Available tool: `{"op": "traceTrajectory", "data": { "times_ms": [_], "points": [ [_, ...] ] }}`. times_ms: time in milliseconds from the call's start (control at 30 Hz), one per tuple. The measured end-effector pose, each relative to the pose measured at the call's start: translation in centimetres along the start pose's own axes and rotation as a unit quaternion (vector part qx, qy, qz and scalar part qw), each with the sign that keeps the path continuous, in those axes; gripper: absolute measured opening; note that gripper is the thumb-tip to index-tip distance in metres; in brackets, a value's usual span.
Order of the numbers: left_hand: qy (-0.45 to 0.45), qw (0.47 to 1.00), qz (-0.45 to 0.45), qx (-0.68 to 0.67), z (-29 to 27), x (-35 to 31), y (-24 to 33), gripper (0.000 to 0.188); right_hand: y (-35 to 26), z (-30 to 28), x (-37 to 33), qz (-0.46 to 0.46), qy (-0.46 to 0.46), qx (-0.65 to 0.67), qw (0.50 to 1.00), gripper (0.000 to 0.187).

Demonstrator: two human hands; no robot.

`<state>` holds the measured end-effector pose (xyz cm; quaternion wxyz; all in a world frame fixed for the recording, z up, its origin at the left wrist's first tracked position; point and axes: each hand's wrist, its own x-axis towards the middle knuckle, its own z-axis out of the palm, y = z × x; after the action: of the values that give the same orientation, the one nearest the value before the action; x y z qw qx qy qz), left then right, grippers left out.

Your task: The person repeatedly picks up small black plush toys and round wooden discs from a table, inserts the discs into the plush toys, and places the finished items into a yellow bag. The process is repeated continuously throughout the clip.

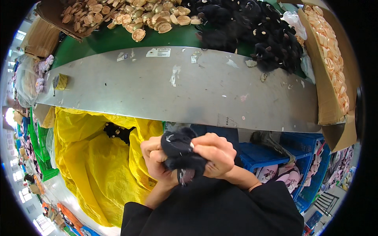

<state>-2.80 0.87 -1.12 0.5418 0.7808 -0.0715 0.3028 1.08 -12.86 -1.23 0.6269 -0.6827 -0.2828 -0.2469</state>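
A small black plush piece (179,151) is squeezed between both of my hands, close to my body and below the grey metal table edge (189,84). My left hand (154,160) grips its left side with curled fingers. My right hand (214,155) closes over its right side and top. A bit of lighter fabric sticks out under the piece. On the green surface beyond the table lie a pile of black plush pieces (252,27) and a heap of tan round pieces (134,17).
A yellow plastic bag (90,157) hangs open at my left with one black plush piece (116,131) in it. Blue crates (271,157) stand at my right. A cardboard box (328,59) of tan pieces sits far right; a tape roll (61,82) lies on the table's left end.
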Motion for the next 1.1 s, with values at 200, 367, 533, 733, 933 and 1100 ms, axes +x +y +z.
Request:
{"op": "traceTrajectory", "data": {
  "times_ms": [200, 367, 533, 733, 933, 1100],
  "points": [
    [0.052, 0.994, -0.056, 0.077, 0.5, -0.3, -0.8, 0.042, -0.5, 0.4, 0.0, -0.002, -0.042, -0.041, 0.998, 0.034],
    [0.005, 1.000, -0.016, 0.022, 1.0, 0.5, -1.5, 0.030, 0.9, -0.7, 1.1, 0.044, -0.048, -0.010, 0.998, 0.054],
    [-0.120, 0.984, -0.078, -0.110, 0.8, 0.8, -0.9, 0.027, 2.0, -1.3, 0.3, 0.294, 0.030, 0.127, 0.947, 0.046],
    [-0.046, 0.946, -0.256, -0.192, 1.0, 1.5, -0.2, 0.020, 1.8, -0.8, -0.2, 0.409, -0.001, 0.217, 0.886, 0.063],
    [-0.070, 0.902, -0.324, -0.278, 0.0, 2.1, -1.3, 0.017, 1.6, -1.8, 0.4, 0.400, -0.119, 0.221, 0.881, 0.074],
    [-0.067, 0.884, -0.333, -0.322, 0.3, 1.7, -1.1, 0.020, 1.8, -1.7, 0.5, 0.412, -0.198, 0.212, 0.864, 0.078]
  ]
}}
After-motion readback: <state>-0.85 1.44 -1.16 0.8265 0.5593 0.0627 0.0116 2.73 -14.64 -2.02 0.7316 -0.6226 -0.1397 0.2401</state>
